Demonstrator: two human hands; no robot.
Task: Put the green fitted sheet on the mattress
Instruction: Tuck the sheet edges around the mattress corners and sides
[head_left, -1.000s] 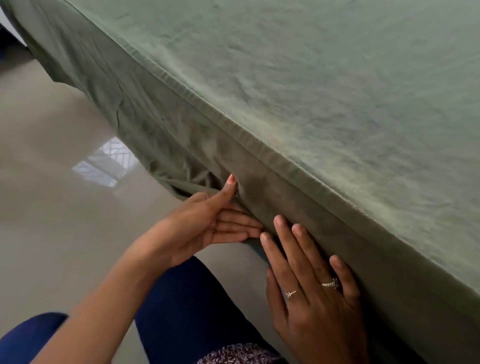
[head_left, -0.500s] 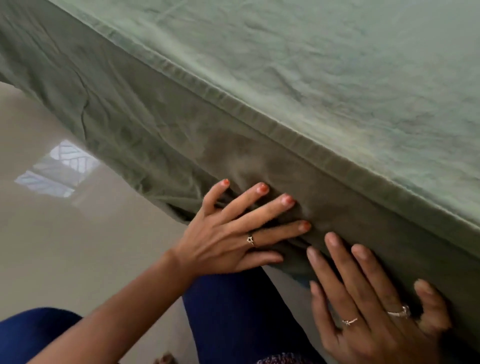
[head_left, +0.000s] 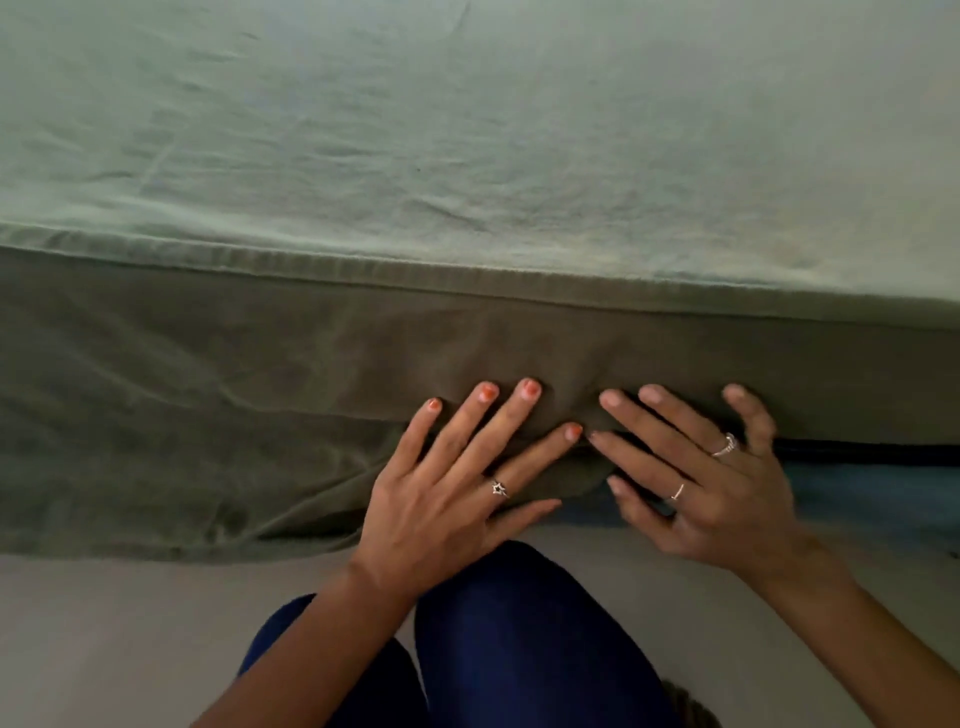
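Below, a pale, smooth floor (head_left: 130, 623) is seen along the near edge of the bed, with the person's knees in dark blue trousers (head_left: 519, 639) lowered close to it. Across the upper half of the view, the top of the mattress is covered by the green fitted sheet (head_left: 467, 145), lightly creased, with a stitched seam running along the upper edge of the side. On the left the sheet's skirt is draped down the side almost to the floor in loose folds; on the right it ends higher, and a blue strip of uncovered mattress (head_left: 872, 493) with a dark piped line is exposed beneath it. The left hand (head_left: 447, 499) is laid flat on the hanging skirt, fingers spread wide and straight, a star-shaped ring worn on one finger. The right hand (head_left: 706, 483) is placed just beside it, fingers likewise extended and fanned, two rings worn, its fingertips pressed on the sheet's lower edge where the blue strip begins. Nothing is gripped by either hand.
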